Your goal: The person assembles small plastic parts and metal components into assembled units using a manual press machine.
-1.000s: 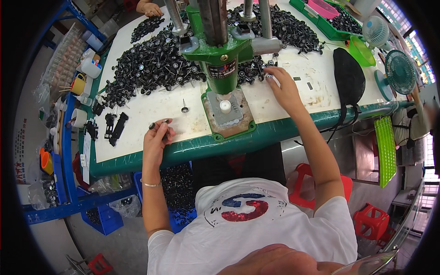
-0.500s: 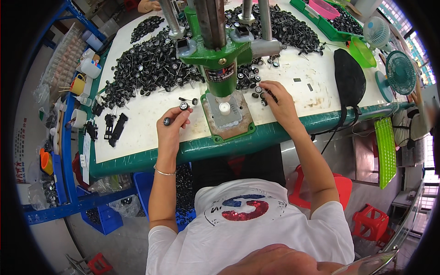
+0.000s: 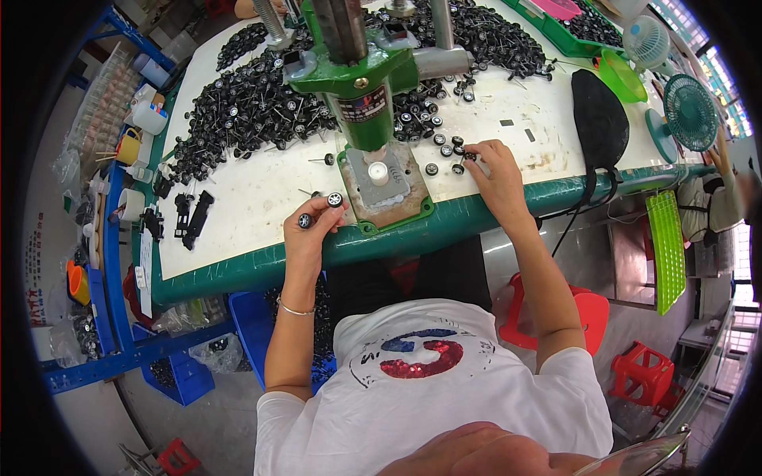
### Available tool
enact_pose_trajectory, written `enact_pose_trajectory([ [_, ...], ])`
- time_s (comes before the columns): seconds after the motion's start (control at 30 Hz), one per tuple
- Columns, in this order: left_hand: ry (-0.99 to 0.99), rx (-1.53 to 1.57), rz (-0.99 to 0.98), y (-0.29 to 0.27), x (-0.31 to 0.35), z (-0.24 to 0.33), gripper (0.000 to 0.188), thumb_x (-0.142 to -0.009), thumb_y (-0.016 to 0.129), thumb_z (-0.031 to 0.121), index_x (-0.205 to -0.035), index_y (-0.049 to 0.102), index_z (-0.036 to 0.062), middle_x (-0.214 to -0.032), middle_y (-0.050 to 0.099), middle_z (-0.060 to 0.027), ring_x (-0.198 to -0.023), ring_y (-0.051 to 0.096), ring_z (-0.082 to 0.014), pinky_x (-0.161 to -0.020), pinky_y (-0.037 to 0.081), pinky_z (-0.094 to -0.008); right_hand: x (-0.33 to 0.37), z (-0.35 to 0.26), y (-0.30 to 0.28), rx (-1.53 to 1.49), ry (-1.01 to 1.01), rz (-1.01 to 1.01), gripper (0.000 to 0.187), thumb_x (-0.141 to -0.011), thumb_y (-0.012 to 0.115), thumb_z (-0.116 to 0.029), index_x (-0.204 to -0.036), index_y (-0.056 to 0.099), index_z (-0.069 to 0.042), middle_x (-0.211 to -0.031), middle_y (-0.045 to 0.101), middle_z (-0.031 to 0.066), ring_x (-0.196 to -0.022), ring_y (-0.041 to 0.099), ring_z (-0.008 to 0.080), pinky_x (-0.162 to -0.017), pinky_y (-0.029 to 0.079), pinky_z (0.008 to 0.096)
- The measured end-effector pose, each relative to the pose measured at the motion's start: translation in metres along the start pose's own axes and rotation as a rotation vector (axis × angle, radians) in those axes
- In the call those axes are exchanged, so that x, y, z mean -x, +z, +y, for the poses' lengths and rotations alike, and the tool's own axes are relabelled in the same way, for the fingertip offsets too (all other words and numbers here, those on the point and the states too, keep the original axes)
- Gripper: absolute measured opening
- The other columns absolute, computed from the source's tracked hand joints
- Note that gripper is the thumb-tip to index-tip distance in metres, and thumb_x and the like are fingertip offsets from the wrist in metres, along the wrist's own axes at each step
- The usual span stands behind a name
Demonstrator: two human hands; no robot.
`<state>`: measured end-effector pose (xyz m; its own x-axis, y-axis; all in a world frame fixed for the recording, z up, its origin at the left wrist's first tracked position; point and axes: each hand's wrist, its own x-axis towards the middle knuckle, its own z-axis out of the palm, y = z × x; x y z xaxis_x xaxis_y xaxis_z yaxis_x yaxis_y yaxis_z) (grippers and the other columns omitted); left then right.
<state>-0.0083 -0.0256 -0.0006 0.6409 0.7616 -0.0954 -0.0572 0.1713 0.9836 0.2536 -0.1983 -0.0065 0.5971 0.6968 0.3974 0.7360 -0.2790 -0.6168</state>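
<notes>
While the left hand [image 3: 312, 232] gripped a small axle with two black wheels [image 3: 320, 209] left of centre in the head view, just beside the green press [image 3: 359, 87] base, the right hand [image 3: 494, 176] pinched a loose wheel [image 3: 470, 156] among others at centre right on the white table [image 3: 238, 206].

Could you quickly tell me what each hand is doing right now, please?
Left hand: closed on a small wheel-and-axle piece.
Right hand: fingers pinched at the loose black wheels; grip cannot be told.
</notes>
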Motion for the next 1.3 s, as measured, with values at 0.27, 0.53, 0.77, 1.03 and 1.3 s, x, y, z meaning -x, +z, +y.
enact_pose_trajectory([
  [0.27, 0.036, -0.084, 0.035, 0.002, -0.017, -0.003, 0.013, -0.084, 0.067, 0.007, -0.095, 0.069, -0.0011, -0.082, 0.067, -0.0039, -0.070, 0.056, -0.0071, -0.065, 0.045, -0.0204, -0.017, -0.017, 0.019, -0.194, -0.032, 0.068, 0.022, -0.083, 0.065, -0.002, -0.104, 0.063, -0.003, -0.098, 0.057, 0.0079, -0.085, 0.057, 0.0178, -0.077, 0.047, 0.0277],
  [0.53, 0.088, 0.086, 0.115, 0.004, -0.018, 0.010, 0.013, -0.083, 0.068, 0.005, -0.095, 0.068, -0.0021, -0.088, 0.069, -0.0067, -0.073, 0.059, -0.0088, -0.068, 0.046, -0.0216, -0.011, -0.079, 0.020, -0.613, -0.205, -0.095, 0.023, -0.080, 0.066, 0.001, -0.103, 0.064, -0.001, -0.103, 0.060, 0.0099, -0.084, 0.060, 0.0171, -0.075, 0.049, 0.0261],
  [0.77, 0.081, 0.069, -0.010, 0.016, -0.004, 0.018, 0.013, -0.084, 0.065, 0.003, -0.096, 0.066, -0.0029, -0.088, 0.068, -0.0086, -0.075, 0.059, -0.0118, -0.072, 0.048, -0.0254, -0.017, -0.093, 0.044, -0.478, -0.189, -0.214, 0.022, -0.081, 0.069, -0.012, -0.101, 0.065, -0.003, -0.100, 0.058, 0.0106, -0.092, 0.058, 0.0239, -0.078, 0.046, 0.0320],
  [1.03, 0.150, 0.072, -0.041, 0.022, -0.007, 0.022, 0.013, -0.083, 0.066, 0.001, -0.095, 0.068, -0.0026, -0.088, 0.067, -0.0059, -0.075, 0.059, -0.0100, -0.071, 0.049, -0.0234, -0.014, -0.091, 0.047, -0.547, -0.070, -0.291, 0.028, -0.082, 0.069, -0.014, -0.109, 0.068, -0.007, -0.106, 0.053, 0.0079, -0.100, 0.055, 0.0196, -0.087, 0.044, 0.0307],
  [1.3, 0.261, -0.039, -0.069, 0.043, -0.023, 0.028, 0.012, -0.082, 0.068, 0.002, -0.093, 0.069, -0.0019, -0.087, 0.065, -0.0028, -0.077, 0.057, -0.0080, -0.070, 0.045, -0.0215, -0.019, -0.084, 0.040, -0.500, -0.183, -0.151, 0.051, -0.079, 0.071, -0.015, -0.125, 0.053, 0.000, -0.106, 0.058, 0.0101, -0.095, 0.058, 0.0201, -0.085, 0.046, 0.0327],
])
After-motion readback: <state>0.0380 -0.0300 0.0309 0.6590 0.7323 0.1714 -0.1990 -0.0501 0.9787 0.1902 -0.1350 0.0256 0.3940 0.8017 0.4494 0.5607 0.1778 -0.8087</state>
